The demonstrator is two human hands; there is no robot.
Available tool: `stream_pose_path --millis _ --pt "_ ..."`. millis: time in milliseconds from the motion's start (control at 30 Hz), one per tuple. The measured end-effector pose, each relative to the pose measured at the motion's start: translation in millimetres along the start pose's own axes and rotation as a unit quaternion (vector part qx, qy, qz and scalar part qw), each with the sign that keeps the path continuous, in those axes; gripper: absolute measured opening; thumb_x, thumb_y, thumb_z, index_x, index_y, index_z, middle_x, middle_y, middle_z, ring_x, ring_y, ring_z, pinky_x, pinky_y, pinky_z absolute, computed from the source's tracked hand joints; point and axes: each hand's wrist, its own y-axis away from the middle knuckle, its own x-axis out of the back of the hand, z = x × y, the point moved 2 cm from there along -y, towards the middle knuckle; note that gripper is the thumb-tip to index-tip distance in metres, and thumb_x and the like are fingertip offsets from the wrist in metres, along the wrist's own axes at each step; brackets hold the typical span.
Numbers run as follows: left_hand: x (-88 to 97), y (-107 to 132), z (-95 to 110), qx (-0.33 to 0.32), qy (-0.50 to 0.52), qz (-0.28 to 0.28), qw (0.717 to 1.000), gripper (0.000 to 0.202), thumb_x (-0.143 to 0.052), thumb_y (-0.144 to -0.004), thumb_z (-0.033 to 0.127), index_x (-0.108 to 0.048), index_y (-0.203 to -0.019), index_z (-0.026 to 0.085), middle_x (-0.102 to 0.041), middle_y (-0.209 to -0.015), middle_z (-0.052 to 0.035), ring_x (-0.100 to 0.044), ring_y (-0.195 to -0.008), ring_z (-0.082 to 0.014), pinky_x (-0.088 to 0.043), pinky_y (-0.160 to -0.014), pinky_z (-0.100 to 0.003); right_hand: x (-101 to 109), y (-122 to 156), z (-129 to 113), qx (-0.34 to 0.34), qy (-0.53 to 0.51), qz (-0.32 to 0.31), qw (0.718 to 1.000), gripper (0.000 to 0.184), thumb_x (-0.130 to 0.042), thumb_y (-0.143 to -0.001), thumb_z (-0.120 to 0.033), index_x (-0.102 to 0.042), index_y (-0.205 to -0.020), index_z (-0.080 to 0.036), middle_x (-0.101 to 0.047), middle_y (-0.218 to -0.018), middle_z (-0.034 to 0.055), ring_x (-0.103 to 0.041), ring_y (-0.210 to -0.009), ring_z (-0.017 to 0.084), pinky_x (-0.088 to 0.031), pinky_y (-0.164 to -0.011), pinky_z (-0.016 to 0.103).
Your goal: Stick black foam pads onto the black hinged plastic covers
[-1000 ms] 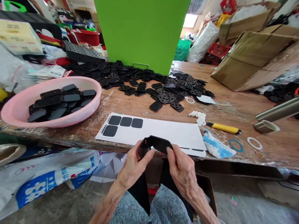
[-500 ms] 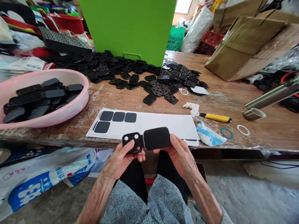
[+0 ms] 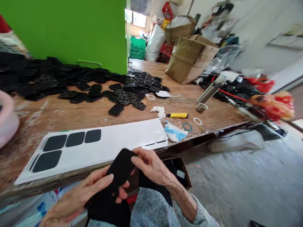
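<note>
Both my hands hold a black rubber pad (image 3: 120, 167) upright in front of me, above the table's near edge. My left hand (image 3: 80, 198) grips it from below, and my right hand (image 3: 151, 165) pinches its upper edge with the fingers. Its shape is partly hidden by my fingers and a dark fold of material below it. Just beyond lies a white backing sheet (image 3: 127, 135) carrying several black square pads (image 3: 75, 139). A loose heap of perforated black pieces (image 3: 123, 94) covers the wooden workbench (image 3: 187, 105) farther off.
A green board (image 3: 63, 31) stands at the table's back, and a pink basin (image 3: 6, 119) is cut off at the left edge. A yellow utility knife (image 3: 177, 115), crumpled blue-white cloth (image 3: 175, 132), rubber rings (image 3: 187, 126), a metal tube (image 3: 208, 93) and cardboard boxes (image 3: 189, 58) sit around.
The view has swung right, pushing the basin to the left edge. The black piece, previously opened flat across both hands, now stands upright and folded, with my hands lower and left.
</note>
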Motion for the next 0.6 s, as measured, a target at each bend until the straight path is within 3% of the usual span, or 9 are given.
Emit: stream_pose_path --millis 33,100,167,233,300,367,500,600 --pt "-4.9 -4 2 0.022 -0.023 -0.006 0.999 0.037 -0.072 -0.074 0.043 -0.072 -0.1 0.017 -0.075 -0.084 -0.0114 -0.07 -0.071 -0.0246 -0.054 -0.064 -0.03 11 1 1 0.014 0.051 0.019 0.998 0.024 -0.049 -0.092 -0.036 -0.065 -0.099 -0.021 -0.066 -0.075 -0.0017 -0.061 -0.07 0.013 -0.047 -0.064 0.024" --pt "-16.3 -13 7 0.04 -0.033 0.007 0.999 0.037 -0.071 -0.075 0.045 -0.072 -0.098 0.015 -0.074 -0.081 -0.0125 -0.07 -0.07 -0.0234 -0.053 -0.059 -0.026 45 0 4 0.041 0.19 0.131 0.972 0.023 -0.046 -0.093 -0.033 -0.064 -0.102 -0.022 -0.068 -0.079 -0.0008 -0.063 -0.074 0.014 -0.048 -0.067 0.024" --pt "-27.9 -23 11 0.029 -0.01 0.036 0.999 0.038 -0.072 -0.075 0.043 -0.071 -0.098 0.013 -0.074 -0.088 -0.0141 -0.071 -0.076 -0.0239 -0.055 -0.063 -0.027 89 -2 11 0.053 0.341 0.286 0.894 0.021 -0.044 -0.092 -0.028 -0.063 -0.097 -0.021 -0.068 -0.081 0.0014 -0.063 -0.075 0.016 -0.048 -0.071 0.027" --pt "-39.1 -34 14 0.014 0.019 0.048 0.999 0.036 -0.071 -0.076 0.041 -0.069 -0.098 0.013 -0.074 -0.096 -0.0154 -0.071 -0.079 -0.0242 -0.057 -0.069 -0.029 131 -11 21 0.045 0.384 0.341 0.857 0.02 -0.042 -0.089 -0.023 -0.061 -0.09 -0.019 -0.067 -0.088 0.007 -0.061 -0.083 0.02 -0.046 -0.079 0.034" --pt "-50.0 -46 17 0.0 0.033 0.036 0.999 0.034 -0.069 -0.079 0.04 -0.068 -0.098 0.012 -0.074 -0.097 -0.0159 -0.072 -0.078 -0.0239 -0.057 -0.071 -0.03 163 -24 33 0.035 0.408 0.356 0.84 0.013 -0.047 -0.084 -0.024 -0.058 -0.08 -0.019 -0.064 -0.083 0.0081 -0.058 -0.082 0.022 -0.044 -0.081 0.038" --pt "-59.7 -56 21 -0.016 0.034 0.019 0.999 0.031 -0.067 -0.081 0.037 -0.067 -0.098 0.012 -0.074 -0.096 -0.0157 -0.072 -0.077 -0.0232 -0.057 -0.069 -0.029 180 -37 43 0.031 0.422 0.347 0.837 0.009 -0.055 -0.078 -0.025 -0.054 -0.07 -0.02 -0.06 -0.074 0.0062 -0.055 -0.078 0.022 -0.043 -0.079 0.038" --pt "-72.1 -76 25 -0.039 0.041 0.004 0.998 0.023 -0.065 -0.081 0.026 -0.065 -0.1 0.012 -0.075 -0.092 -0.0146 -0.073 -0.075 -0.0227 -0.058 -0.069 -0.029 186 -48 50 0.049 0.424 0.315 0.848 0.016 -0.055 -0.074 -0.018 -0.046 -0.061 -0.022 -0.054 -0.066 0.0035 -0.052 -0.071 0.021 -0.041 -0.074 0.035" --pt "-75.7 -90 25 -0.047 0.057 -0.003 0.997 0.023 -0.063 -0.081 0.022 -0.064 -0.102 0.012 -0.075 -0.091 -0.014 -0.073 -0.077 -0.0226 -0.058 -0.072 -0.03 180 -38 44 0.084 0.412 0.311 0.852 0.011 -0.046 -0.082 -0.018 -0.048 -0.071 -0.021 -0.056 -0.073 0.0043 -0.053 -0.073 0.02 -0.042 -0.074 0.034"
